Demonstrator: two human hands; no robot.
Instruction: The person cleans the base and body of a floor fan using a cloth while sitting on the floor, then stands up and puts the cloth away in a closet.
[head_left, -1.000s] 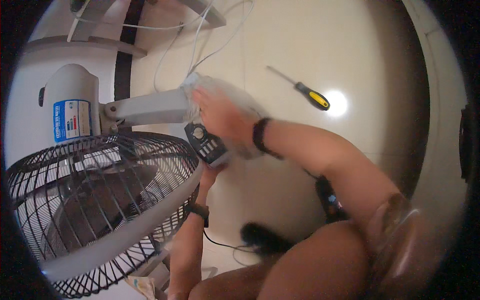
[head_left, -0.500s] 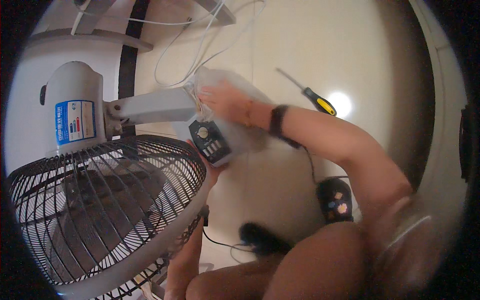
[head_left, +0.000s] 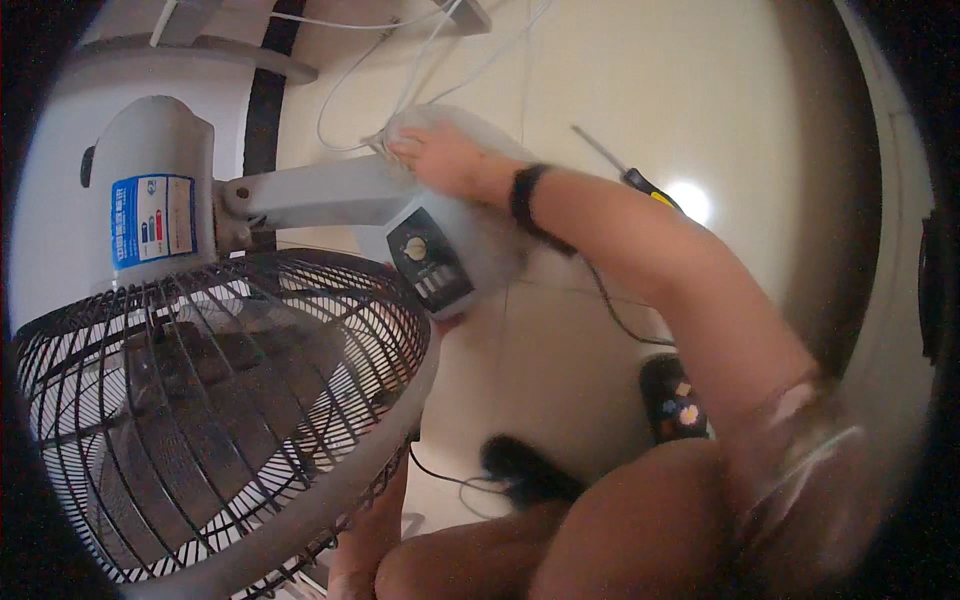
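Observation:
A grey electric fan [head_left: 310, 197] is tipped sideways at the left, its black wire cage [head_left: 230, 370] toward me. The control panel [head_left: 430, 260], with a pale knob and several buttons, faces up. A translucent plastic bag [head_left: 490, 240] covers the fan's base. My right hand [head_left: 445, 160] is closed on the bag's gathered edge, beside the fan's neck. My left hand [head_left: 449, 322] is mostly hidden behind the cage and panel; a little of it shows at the panel's lower edge, where it grips the fan.
A screwdriver [head_left: 640, 182] with a black and yellow handle lies on the tiled floor, beyond my right forearm. White cables [head_left: 420, 70] run across the floor at the top. Dark slippers [head_left: 672, 400] and a thin black cord [head_left: 610, 310] are near my knees.
My right hand has moved slightly up and away with the bag's edge. The fan's panel has shifted a little to the right, and less of my left hand shows.

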